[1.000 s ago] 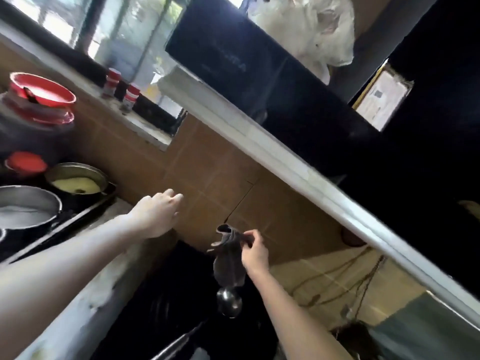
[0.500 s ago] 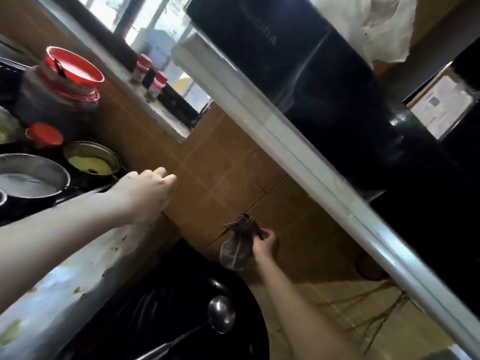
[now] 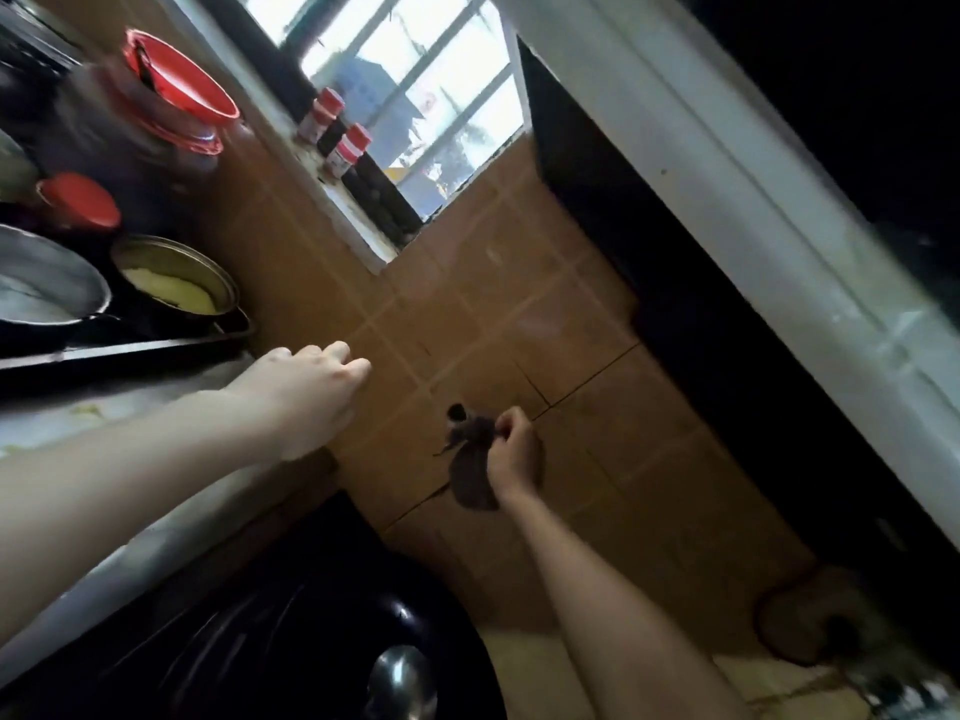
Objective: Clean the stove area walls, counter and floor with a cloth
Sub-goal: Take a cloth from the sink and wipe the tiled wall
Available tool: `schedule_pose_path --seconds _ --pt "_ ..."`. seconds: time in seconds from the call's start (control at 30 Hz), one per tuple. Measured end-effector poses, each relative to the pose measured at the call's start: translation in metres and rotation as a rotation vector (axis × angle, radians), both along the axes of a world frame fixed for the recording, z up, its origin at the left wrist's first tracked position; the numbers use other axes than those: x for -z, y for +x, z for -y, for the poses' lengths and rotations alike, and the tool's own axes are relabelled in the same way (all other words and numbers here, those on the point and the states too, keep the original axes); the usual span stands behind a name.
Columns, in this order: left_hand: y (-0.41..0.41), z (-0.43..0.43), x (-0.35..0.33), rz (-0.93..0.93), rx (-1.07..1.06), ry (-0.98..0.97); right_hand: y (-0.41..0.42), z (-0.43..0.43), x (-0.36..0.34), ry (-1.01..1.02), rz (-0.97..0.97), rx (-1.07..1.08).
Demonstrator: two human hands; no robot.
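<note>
While my right hand pinches a dark grey crumpled cloth against the brown tiled wall, the cloth hangs down from my fingers, below and right of the barred window; my left hand rests at the edge of the pale stained counter, left of the cloth, fingers loosely curled and holding nothing; left of the wall stand a round metal pot of yellow food and a wide steel pan; two red-capped bottles sit on the window sill; a shiny black wok lies below the cloth.
</note>
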State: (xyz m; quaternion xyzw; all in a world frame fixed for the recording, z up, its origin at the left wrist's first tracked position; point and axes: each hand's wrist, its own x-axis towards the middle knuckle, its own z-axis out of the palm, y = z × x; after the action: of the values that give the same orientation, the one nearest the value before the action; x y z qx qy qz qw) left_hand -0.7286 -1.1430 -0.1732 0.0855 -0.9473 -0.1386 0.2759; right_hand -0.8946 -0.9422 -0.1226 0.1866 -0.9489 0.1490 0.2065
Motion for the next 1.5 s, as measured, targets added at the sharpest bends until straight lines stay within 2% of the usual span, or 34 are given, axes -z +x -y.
schedule_pose_path --seconds 0.07,0.23,0.4,0.5,0.6,0.7,0.8,0.9,1.07,1.13,1.23,1.5 --pt "-0.006 -0.002 0.008 -0.038 -0.022 0.025 -0.014 -0.003 -0.007 0.016 -0.04 -0.003" --pt "-0.02 -0.011 0.026 -0.042 -0.026 -0.006 -0.062 -0.009 -0.038 -0.119 -0.042 -0.022" --pt "-0.041 -0.021 0.031 -0.021 -0.024 0.027 -0.096 0.001 -0.072 -0.319 -0.213 0.01" --pt "-0.049 -0.018 0.031 -0.045 -0.034 0.039 -0.105 0.004 -0.09 -0.292 -0.335 -0.061" --pt "-0.051 -0.011 0.036 -0.094 -0.048 0.03 -0.112 0.003 -0.107 -0.094 -0.493 -0.1" --pt "-0.052 -0.006 0.04 -0.106 -0.064 0.021 -0.124 -0.001 -0.11 0.186 -0.549 -0.069" --pt "-0.055 -0.005 0.042 -0.098 -0.063 0.016 -0.126 -0.011 -0.09 0.369 -0.595 -0.079" --pt "-0.056 -0.008 0.041 -0.094 -0.062 0.055 -0.125 -0.019 -0.06 0.649 -0.715 -0.022" --pt "-0.053 -0.015 0.042 -0.058 -0.051 0.04 -0.124 -0.037 0.007 1.085 -0.518 -0.039" --pt "-0.049 -0.013 0.045 -0.063 -0.055 0.027 -0.123 -0.049 0.02 1.194 -0.472 -0.021" --pt "-0.045 -0.011 0.047 -0.054 -0.059 0.01 -0.121 -0.063 0.009 1.106 -0.442 0.0" --pt "-0.043 -0.008 0.046 -0.069 -0.055 -0.014 -0.118 -0.078 -0.064 0.574 -0.621 0.038"
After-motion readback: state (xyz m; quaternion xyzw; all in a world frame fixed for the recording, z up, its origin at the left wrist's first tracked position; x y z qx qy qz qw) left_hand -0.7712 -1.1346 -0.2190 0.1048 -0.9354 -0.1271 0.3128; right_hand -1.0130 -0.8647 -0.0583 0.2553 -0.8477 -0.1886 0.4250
